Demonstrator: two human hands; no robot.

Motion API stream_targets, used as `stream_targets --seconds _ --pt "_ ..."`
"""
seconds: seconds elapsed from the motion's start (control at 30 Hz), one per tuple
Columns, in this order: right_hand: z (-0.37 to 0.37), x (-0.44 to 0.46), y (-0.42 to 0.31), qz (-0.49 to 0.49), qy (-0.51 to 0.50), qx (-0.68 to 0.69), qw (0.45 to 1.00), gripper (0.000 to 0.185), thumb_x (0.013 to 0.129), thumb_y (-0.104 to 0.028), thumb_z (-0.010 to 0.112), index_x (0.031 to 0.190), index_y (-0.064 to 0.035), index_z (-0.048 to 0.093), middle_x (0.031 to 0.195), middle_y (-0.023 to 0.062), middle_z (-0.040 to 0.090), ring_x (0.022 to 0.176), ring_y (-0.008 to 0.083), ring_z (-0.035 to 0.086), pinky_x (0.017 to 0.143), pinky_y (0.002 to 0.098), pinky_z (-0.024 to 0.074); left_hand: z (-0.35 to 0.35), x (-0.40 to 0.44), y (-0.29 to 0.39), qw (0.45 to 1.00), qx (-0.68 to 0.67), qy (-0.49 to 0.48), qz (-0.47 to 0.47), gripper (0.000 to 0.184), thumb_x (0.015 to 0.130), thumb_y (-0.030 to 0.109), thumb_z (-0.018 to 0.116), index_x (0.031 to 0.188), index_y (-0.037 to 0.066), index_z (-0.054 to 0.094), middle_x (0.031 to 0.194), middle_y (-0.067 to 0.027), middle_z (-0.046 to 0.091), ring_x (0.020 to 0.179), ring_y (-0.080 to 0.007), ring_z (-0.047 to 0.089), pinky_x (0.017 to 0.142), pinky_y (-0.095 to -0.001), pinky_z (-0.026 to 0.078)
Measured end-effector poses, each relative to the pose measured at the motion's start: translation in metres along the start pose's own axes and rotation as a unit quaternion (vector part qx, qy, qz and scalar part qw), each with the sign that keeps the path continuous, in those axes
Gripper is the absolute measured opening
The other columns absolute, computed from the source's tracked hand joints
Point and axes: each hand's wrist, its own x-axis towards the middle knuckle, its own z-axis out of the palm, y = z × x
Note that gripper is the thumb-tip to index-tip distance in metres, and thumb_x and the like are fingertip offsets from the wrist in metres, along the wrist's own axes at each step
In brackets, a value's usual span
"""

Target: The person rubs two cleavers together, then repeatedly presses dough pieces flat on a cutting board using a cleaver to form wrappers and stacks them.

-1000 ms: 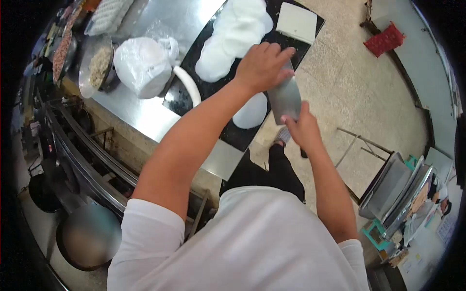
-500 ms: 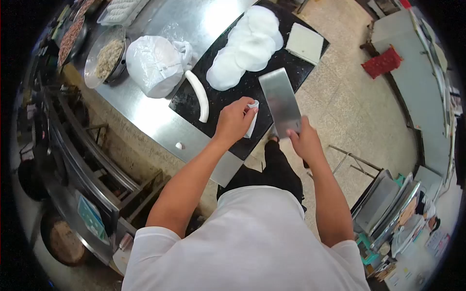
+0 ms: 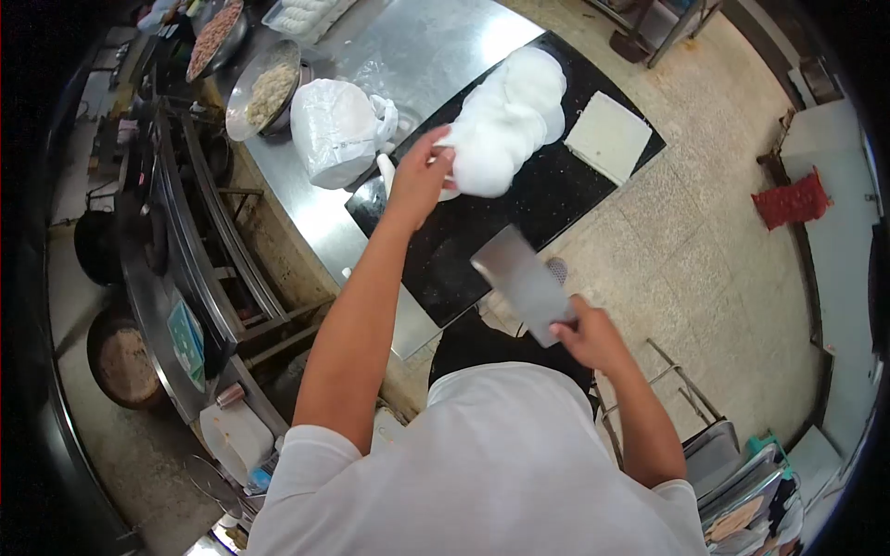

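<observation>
My right hand [image 3: 591, 335] grips the handle of a cleaver [image 3: 528, 287]; its wide blade is blurred and hangs over the near right edge of the black board [image 3: 445, 269]. My left hand [image 3: 423, 181] reaches to the left edge of a spread pile of thin round white dough wrappers [image 3: 514, 111], with thumb and fingers pinched at the edge of a wrapper. Just left of that hand, a white dough roll [image 3: 386, 170] shows only in part, the rest hidden behind it. A flat white square stack [image 3: 608, 137] lies at the board's right side.
A white plastic bag [image 3: 336, 132] stands on the steel table [image 3: 324, 232] left of the board. Beyond it are a bowl of pale crumbly filling [image 3: 271, 94] and a bowl of reddish filling [image 3: 215, 39]. A red sack [image 3: 791, 198] lies at the right.
My left hand has moved away from the board's near edge to the wrapper pile; the white piece at the near edge is gone from there. The cleaver has swung down, away from the board's middle.
</observation>
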Motion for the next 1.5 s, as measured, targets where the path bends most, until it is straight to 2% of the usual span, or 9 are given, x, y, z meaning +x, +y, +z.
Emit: stream_targets --seconds 0.27,0.43,0.7,0.87,1.2,1.27,1.33,1.43,1.5 --pt "-0.085 0.041 0.001 -0.189 0.269 0.306 0.893 0.022 0.102 -0.024 0.062 0.108 -0.0034 0.057 0.076 0.0030 0.058 0.062 0.0109 0.056 0.057 0.0277 0.0465 -0.066 -0.072 -0.028 0.951 0.245 0.188 0.028 0.054 0.090 0.019 0.076 0.137 0.000 0.056 0.127 -0.0174 0.062 0.108 -0.0271 0.064 0.091 -0.0381 0.052" --pt "-0.055 0.121 0.008 0.085 0.295 0.549 0.778 0.016 0.106 -0.024 0.054 0.101 -0.0091 0.052 0.072 0.0020 0.053 0.057 0.0135 0.054 0.053 0.0293 0.0471 -0.081 -0.127 -0.085 0.914 0.364 0.142 0.107 0.046 0.079 0.023 0.087 0.112 0.001 0.063 0.103 -0.0128 0.064 0.090 -0.0259 0.061 0.078 -0.0374 0.051" --pt "0.084 0.049 -0.058 0.020 0.225 0.096 0.969 0.022 0.096 -0.011 0.050 0.115 -0.0016 0.057 0.100 0.0156 0.074 0.072 0.0263 0.069 0.063 0.0438 0.0549 -0.095 -0.102 -0.115 0.933 0.270 0.148 0.186 0.026 0.087 0.019 0.080 0.100 0.001 0.066 0.091 -0.0140 0.064 0.077 -0.0296 0.061 0.070 -0.0388 0.051" --pt "0.133 0.044 -0.189 -0.058 0.131 -0.260 0.955 0.018 0.097 -0.009 0.047 0.114 -0.0056 0.054 0.100 0.0208 0.064 0.090 0.0414 0.070 0.078 0.0530 0.0557 -0.121 -0.092 -0.124 0.871 0.333 0.086 0.351 0.023 0.087 0.012 0.074 0.105 0.000 0.065 0.091 -0.0159 0.064 0.080 -0.0369 0.062 0.073 -0.0434 0.050" --pt "0.140 0.006 -0.134 0.017 0.060 -0.145 0.987 0.028 0.094 -0.011 0.057 0.121 -0.0028 0.054 0.105 0.0254 0.068 0.100 0.0448 0.067 0.082 0.0530 0.0545 -0.147 -0.082 -0.104 0.915 0.331 0.012 0.230 0.013 0.094 0.013 0.063 0.093 0.000 0.063 0.086 -0.0183 0.059 0.082 -0.0400 0.057 0.075 -0.0495 0.045" --pt "0.149 -0.018 -0.096 0.023 0.079 -0.072 0.994 0.025 0.094 -0.014 0.059 0.115 -0.0025 0.055 0.100 0.0255 0.068 0.096 0.0462 0.066 0.079 0.0537 0.0530 -0.130 -0.109 -0.087 0.879 0.451 -0.074 0.138 0.016 0.091 0.016 0.067 0.084 0.003 0.065 0.090 -0.0208 0.058 0.088 -0.0381 0.056 0.078 -0.0487 0.045" --pt "0.155 -0.042 -0.056 0.007 0.126 0.002 0.992 0.020 0.094 -0.016 0.060 0.108 -0.0020 0.057 0.092 0.0253 0.067 0.091 0.0465 0.066 0.076 0.0531 0.0517 -0.100 -0.125 -0.113 0.782 0.463 -0.156 0.387 0.023 0.089 0.023 0.071 0.074 0.006 0.064 0.093 -0.0191 0.058 0.089 -0.0377 0.056 0.079 -0.0504 0.045" --pt "0.132 -0.074 -0.038 0.002 0.191 0.090 0.978 0.019 0.095 -0.020 0.063 0.099 -0.0020 0.060 0.084 0.0257 0.066 0.085 0.0461 0.066 0.074 0.0500 0.0515 -0.043 -0.145 -0.102 0.727 0.552 -0.177 0.368 0.041 0.090 0.040 0.069 0.117 0.010 0.066 0.156 -0.0128 0.041 0.151 -0.0388 0.024 0.119 -0.0695 0.011" --pt "0.087 -0.091 -0.059 0.006 0.251 0.059 0.966 0.022 0.097 -0.024 0.063 0.097 -0.0014 0.063 0.079 0.0217 0.067 0.075 0.0369 0.069 0.067 0.0426 0.0530 -0.017 -0.129 -0.081 0.730 0.569 -0.216 0.310 0.059 0.094 0.055 0.059 0.139 0.016 0.058 0.164 -0.0130 0.029 0.154 -0.0402 0.018 0.119 -0.0703 0.008"
